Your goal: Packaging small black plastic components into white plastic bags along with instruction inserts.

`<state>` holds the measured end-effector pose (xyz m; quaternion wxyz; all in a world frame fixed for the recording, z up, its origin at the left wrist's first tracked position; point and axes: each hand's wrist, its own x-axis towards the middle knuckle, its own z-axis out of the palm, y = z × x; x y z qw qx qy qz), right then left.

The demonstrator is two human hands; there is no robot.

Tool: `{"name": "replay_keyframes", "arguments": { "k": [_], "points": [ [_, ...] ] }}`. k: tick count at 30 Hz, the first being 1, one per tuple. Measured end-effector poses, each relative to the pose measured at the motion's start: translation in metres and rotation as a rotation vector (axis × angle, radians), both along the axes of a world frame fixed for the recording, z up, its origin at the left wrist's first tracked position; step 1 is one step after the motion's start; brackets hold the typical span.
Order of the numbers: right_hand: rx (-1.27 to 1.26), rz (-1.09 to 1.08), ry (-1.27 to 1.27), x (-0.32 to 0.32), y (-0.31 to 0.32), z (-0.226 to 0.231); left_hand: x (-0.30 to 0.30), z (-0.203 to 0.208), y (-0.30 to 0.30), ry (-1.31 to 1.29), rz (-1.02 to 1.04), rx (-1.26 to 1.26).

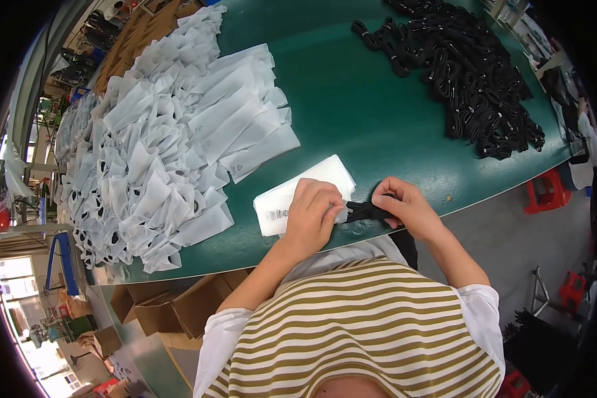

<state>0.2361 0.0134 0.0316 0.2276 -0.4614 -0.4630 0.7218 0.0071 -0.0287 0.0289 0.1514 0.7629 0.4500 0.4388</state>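
Note:
Near the front edge of the table, my left hand (310, 215) pinches the mouth of a small translucent plastic bag (341, 215). It rests over a stack of flat white bags (335, 174) with dark print on one end. My right hand (410, 207) grips a bundled black cable (371, 209). The cable's left end meets the bag's mouth; how far inside it reaches is hard to see behind my fingers.
A large heap of filled translucent bags (152, 159) covers the left of the green table (325, 79). Many bundled black cables (471, 86) lie at the far right. Cardboard boxes (172, 308) stand below the front edge. Red stools (548, 191) are on the floor at right.

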Motion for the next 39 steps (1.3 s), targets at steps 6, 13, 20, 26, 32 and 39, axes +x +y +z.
{"name": "replay_keyframes", "arguments": {
  "k": [6, 13, 20, 26, 32, 39],
  "points": [
    [-0.222, -0.205, 0.214, -0.011, -0.010, -0.001, -0.011, 0.010, 0.003, -0.007, 0.016, 0.004],
    [-0.146, -0.179, 0.152, -0.014, -0.019, 0.003, -0.014, 0.016, 0.002, -0.059, -0.002, 0.000],
    [1.398, -0.039, -0.114, -0.024, -0.016, -0.006, -0.018, 0.018, 0.001, -0.058, 0.046, -0.081],
    [1.045, -0.164, -0.053, -0.033, -0.012, -0.002, -0.021, 0.022, 0.002, -0.102, 0.072, -0.150],
    [0.205, -0.133, 0.154, -0.045, -0.016, -0.003, -0.018, 0.026, 0.000, 0.002, 0.049, -0.078],
    [1.153, -0.157, 0.051, -0.057, -0.010, 0.029, -0.029, 0.043, 0.007, -0.405, -0.017, -0.294]
  ]
}}
